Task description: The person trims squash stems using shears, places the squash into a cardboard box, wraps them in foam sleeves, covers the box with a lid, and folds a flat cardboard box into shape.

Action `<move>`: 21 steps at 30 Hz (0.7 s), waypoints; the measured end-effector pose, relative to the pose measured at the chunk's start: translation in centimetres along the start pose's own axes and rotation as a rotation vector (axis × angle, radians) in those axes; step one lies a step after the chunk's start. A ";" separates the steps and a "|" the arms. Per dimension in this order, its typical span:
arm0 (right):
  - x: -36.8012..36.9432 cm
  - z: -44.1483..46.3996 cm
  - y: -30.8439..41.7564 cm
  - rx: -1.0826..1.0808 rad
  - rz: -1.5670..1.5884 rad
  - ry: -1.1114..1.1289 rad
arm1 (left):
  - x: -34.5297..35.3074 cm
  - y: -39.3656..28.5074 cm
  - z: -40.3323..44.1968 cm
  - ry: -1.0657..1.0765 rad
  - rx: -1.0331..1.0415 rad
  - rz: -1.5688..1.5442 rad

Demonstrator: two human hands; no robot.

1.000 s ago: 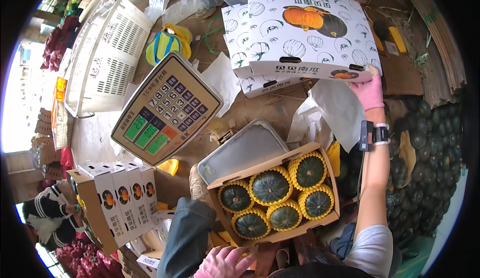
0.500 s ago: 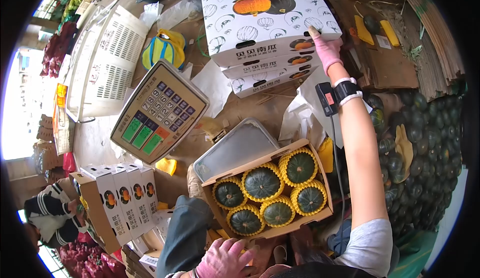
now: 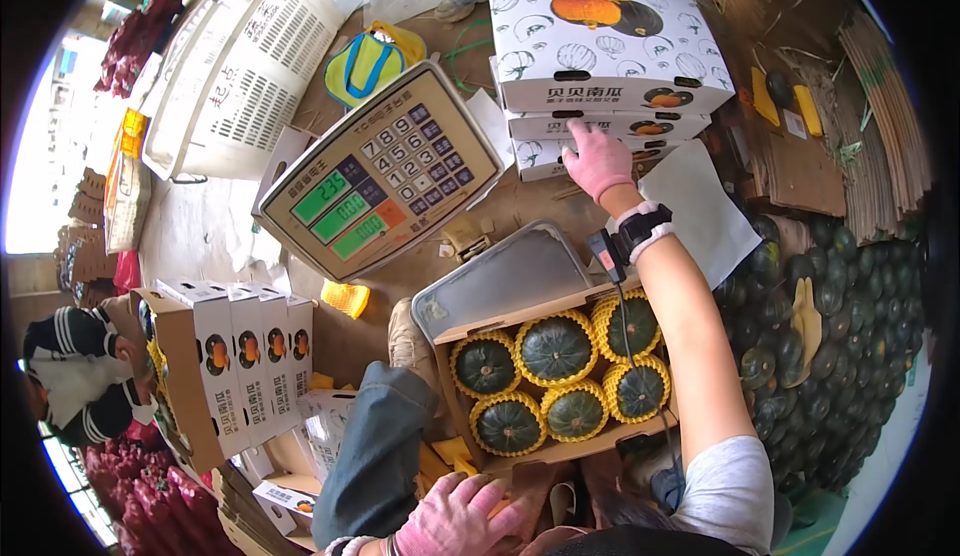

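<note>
Stretched forward, my right hand (image 3: pixel 598 161) in a pink glove is open, its fingers spread just in front of the stack of white printed boxes (image 3: pixel 610 51). My left hand (image 3: pixel 462 518), gloved in pink too, lies low at the bottom centre with fingers spread, holding nothing. Between them, an open carton (image 3: pixel 575 448) holds several dark green pumpkins (image 3: pixel 556 349) in yellow foam nets. Its upper edge overlaps the grey metal scale platform (image 3: pixel 505 281). The scale's display panel (image 3: pixel 380 171) is lit green and reads 2.35 on one line.
White plastic crates (image 3: pixel 250 76) stand at the upper left. More printed boxes (image 3: pixel 250 371) are stacked at the lower left, beside another person (image 3: pixel 75 371). Many loose pumpkins (image 3: pixel 830 356) are piled at the right. White paper (image 3: pixel 705 216) lies by the box stack.
My right hand has left the top box's corner and drawn back toward me. The top box now sits squarer on the stack. My left hand stays low.
</note>
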State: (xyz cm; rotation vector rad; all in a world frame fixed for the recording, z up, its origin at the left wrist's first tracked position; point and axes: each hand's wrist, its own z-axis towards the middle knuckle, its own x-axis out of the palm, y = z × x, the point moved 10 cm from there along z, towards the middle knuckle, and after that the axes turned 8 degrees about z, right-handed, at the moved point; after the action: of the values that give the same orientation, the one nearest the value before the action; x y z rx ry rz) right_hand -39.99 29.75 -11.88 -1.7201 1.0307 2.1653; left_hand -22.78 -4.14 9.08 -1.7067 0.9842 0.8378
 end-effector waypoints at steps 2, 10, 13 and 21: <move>-0.7 -0.2 0.4 -0.029 -0.035 -0.061 | 0.1 0.5 -0.4 0.019 0.000 -0.012; 4.1 1.3 -1.5 0.252 0.445 0.229 | 0.2 1.7 -1.4 -0.035 -0.059 -0.076; 4.3 1.3 -1.5 0.220 0.453 0.147 | 0.2 1.3 -1.5 -0.052 -0.036 -0.065; 3.0 -3.0 -0.8 0.152 0.457 0.087 | -0.4 -0.3 -1.7 -0.039 -0.001 -0.088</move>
State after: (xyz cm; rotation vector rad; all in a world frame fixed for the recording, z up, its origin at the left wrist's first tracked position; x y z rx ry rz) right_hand -38.15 27.70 -15.24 -1.6447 1.7059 2.1957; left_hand -22.57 -5.63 10.07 -1.7155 0.8761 0.8113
